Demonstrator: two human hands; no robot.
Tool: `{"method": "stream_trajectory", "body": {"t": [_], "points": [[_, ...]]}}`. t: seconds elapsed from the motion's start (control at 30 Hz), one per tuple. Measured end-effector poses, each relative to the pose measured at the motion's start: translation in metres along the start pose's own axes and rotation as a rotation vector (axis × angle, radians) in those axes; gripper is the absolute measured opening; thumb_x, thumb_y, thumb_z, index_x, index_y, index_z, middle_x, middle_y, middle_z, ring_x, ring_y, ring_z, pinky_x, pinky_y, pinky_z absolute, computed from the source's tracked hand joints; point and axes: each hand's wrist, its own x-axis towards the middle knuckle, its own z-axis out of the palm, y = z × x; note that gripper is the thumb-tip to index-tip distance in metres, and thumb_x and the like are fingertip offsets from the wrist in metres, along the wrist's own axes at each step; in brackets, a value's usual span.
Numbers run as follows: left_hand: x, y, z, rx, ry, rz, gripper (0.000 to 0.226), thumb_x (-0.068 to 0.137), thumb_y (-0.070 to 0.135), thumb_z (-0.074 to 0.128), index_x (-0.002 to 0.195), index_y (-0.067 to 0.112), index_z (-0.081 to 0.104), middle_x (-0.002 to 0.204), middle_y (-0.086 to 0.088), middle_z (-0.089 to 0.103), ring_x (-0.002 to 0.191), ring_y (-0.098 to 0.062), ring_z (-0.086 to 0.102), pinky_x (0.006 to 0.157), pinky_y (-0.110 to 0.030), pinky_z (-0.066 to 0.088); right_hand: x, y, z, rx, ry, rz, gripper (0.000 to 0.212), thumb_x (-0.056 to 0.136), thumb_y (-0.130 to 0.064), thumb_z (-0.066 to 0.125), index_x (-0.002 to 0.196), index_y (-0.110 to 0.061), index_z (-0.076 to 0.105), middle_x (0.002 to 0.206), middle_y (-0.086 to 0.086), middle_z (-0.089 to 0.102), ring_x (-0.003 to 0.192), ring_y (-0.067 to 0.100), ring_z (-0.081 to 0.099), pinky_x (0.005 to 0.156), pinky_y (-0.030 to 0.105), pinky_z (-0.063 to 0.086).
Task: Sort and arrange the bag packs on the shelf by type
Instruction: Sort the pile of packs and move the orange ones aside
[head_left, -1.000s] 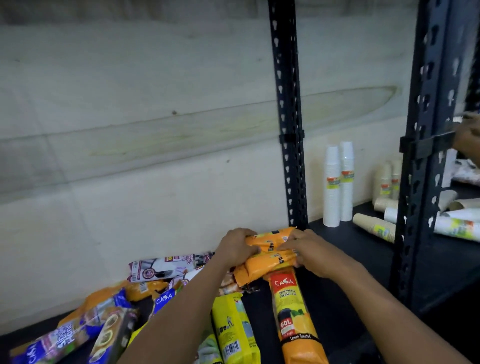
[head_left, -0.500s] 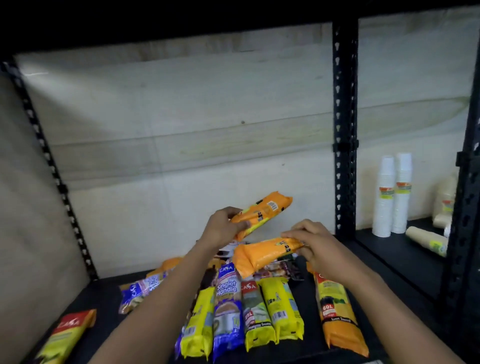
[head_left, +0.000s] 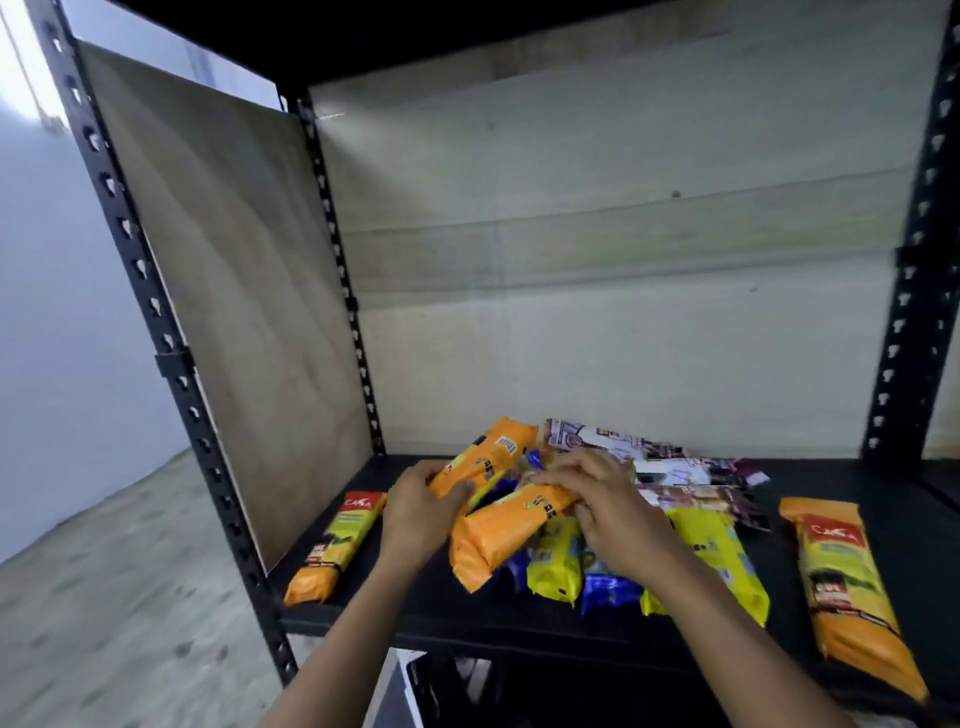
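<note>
Nearest the viewer, two bare forearms reach up onto the black shelf (head_left: 395, 618). The left hand (head_left: 418, 512) is closed around the lower end of an orange pack (head_left: 485, 457), which tilts up and away from it toward the back wall. The right hand (head_left: 605, 512) lies just beside the left, its fingers (head_left: 558, 475) curled over the upper end of a second orange pack (head_left: 506, 530); that pack slants down toward the shelf's front edge, between the two hands, and lies across the packs beneath.

Under the right hand and wrist lies a row of packs side by side: a yellow pack (head_left: 553, 564), a blue pack (head_left: 605, 590) and, just right of the wrist, a larger yellow pack (head_left: 719, 556). Well to the left of the left hand an orange Casa pack (head_left: 337, 545) lies alone by the plywood side panel (head_left: 234, 291). Well to the right of the right hand another orange Casa pack (head_left: 844, 587) lies lengthwise near the front edge.

Beyond both hands, against the back wall, a loose heap of white and purple packs (head_left: 654, 462) spreads to the right; their print is blurred.
</note>
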Motion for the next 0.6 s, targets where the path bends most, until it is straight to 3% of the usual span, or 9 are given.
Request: {"method": "stream_trajectory", "body": {"t": [0.13, 0.23, 0.4, 0.53, 0.6], "points": [[-0.017, -0.033, -0.019, 0.010, 0.047, -0.086, 0.040, 0.087, 0.045, 0.072, 0.120, 0.026, 0.062, 0.103, 0.014, 0.064, 0.091, -0.005, 0.060, 0.072, -0.026, 0.048, 0.012, -0.009, 0.026, 0.006, -0.095, -0.015, 0.065, 0.083, 0.012, 0.055, 0.128, -0.035, 0.061, 0.132, -0.015, 0.043, 0.128, 0.001, 0.026, 0.109, 0.018, 0.017], [-0.024, -0.050, -0.028, 0.059, 0.081, -0.134, 0.048, 0.087, 0.045, 0.072, 0.128, 0.023, 0.061, 0.114, 0.008, 0.064, 0.101, -0.012, 0.059, 0.078, -0.028, 0.045, 0.021, -0.017, 0.039, 0.040, -0.188, 0.011, 0.060, 0.089, 0.006, 0.052, 0.128, -0.039, 0.059, 0.130, -0.022, 0.039, 0.124, 0.000, 0.035, 0.101, 0.016, 0.033], [-0.033, -0.070, -0.040, 0.150, 0.133, -0.128, 0.050, 0.084, 0.049, 0.073, 0.126, 0.023, 0.064, 0.105, 0.007, 0.069, 0.087, -0.010, 0.063, 0.062, -0.021, 0.042, 0.036, -0.029, 0.060, 0.053, -0.359, 0.010, 0.059, 0.091, 0.004, 0.047, 0.124, -0.043, 0.060, 0.130, -0.023, 0.039, 0.120, 0.005, 0.037, 0.100, 0.027, 0.040], [-0.038, -0.082, -0.045, 0.272, 0.159, -0.108, 0.052, 0.083, 0.053, 0.072, 0.125, 0.022, 0.065, 0.115, 0.003, 0.066, 0.098, -0.014, 0.062, 0.072, -0.026, 0.046, 0.051, -0.038, 0.075, 0.034, -0.475, 0.037, 0.057, 0.089, 0.004, 0.048, 0.119, -0.043, 0.061, 0.130, -0.018, 0.040, 0.119, 0.011, 0.039, 0.099, 0.035, 0.042], [-0.044, -0.085, -0.045, 0.333, 0.149, -0.099, 0.053, 0.084, 0.055, 0.069, 0.126, 0.023, 0.064, 0.121, 0.003, 0.063, 0.100, -0.015, 0.061, 0.070, -0.025, 0.045, 0.061, -0.044, 0.080, 0.006, -0.507, 0.042, 0.053, 0.086, 0.002, 0.049, 0.115, -0.041, 0.062, 0.127, -0.015, 0.042, 0.117, 0.013, 0.040, 0.096, 0.037, 0.042]]}}
